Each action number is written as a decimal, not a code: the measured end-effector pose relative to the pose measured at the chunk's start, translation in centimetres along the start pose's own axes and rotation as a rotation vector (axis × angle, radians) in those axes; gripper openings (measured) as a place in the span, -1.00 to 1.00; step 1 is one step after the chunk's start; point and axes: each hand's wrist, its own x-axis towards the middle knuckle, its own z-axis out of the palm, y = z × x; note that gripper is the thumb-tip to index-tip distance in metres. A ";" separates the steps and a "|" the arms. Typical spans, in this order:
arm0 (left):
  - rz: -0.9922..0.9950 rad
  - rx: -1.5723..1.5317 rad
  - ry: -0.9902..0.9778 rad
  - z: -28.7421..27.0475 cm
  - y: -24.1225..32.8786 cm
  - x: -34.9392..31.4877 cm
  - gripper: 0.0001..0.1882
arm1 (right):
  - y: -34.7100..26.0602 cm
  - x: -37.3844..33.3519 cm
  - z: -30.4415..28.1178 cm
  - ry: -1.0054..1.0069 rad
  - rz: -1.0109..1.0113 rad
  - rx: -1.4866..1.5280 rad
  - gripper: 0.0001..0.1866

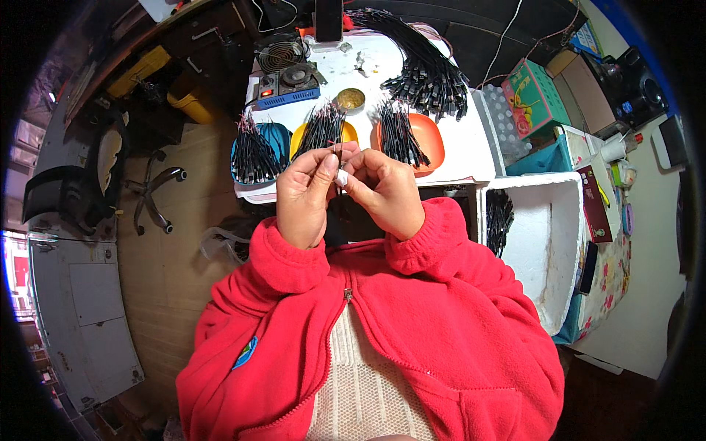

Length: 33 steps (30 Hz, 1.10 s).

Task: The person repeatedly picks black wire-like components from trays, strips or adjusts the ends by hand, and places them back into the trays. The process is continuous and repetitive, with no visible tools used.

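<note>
My left hand (303, 197) and my right hand (390, 192) meet in front of my chest, fingertips pinched together. Between them runs a thin dark cable (338, 149), mostly hidden by the fingers. Something small and white (342, 177) is at my right thumb's tip; whether it is a wrap or a held piece I cannot make out. Just beyond the hands stand a blue dish (282, 132), a yellow dish (348, 134) and an orange dish (432, 141). Each holds a bunch of short black cables, their thin wire ends pointing away from me.
Farther back on the white table (471, 158) are a blue heating device (290, 92), a small round tin (351, 98) and a large cable bundle (426, 81). A white foam box (533, 220) with black cables stands at the right. A swivel chair base (152, 192) is on the left floor.
</note>
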 end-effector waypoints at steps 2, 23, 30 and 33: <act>-0.031 -0.005 0.015 0.3 -0.2 -0.2 -0.80 | 0.1 -0.4 -0.2 0.020 -0.032 0.021 -0.91; 0.090 0.202 -0.089 0.7 -1.2 -1.0 -0.82 | -0.5 -0.7 -2.4 0.052 -0.093 0.414 -0.92; -0.035 0.054 -0.097 0.3 -0.7 -1.2 -0.82 | -0.9 -0.6 -2.6 -0.079 0.023 0.646 -0.86; -0.002 0.123 -0.111 0.2 -0.7 -1.3 -0.83 | -1.0 -0.7 -2.8 -0.059 -0.012 0.543 -0.88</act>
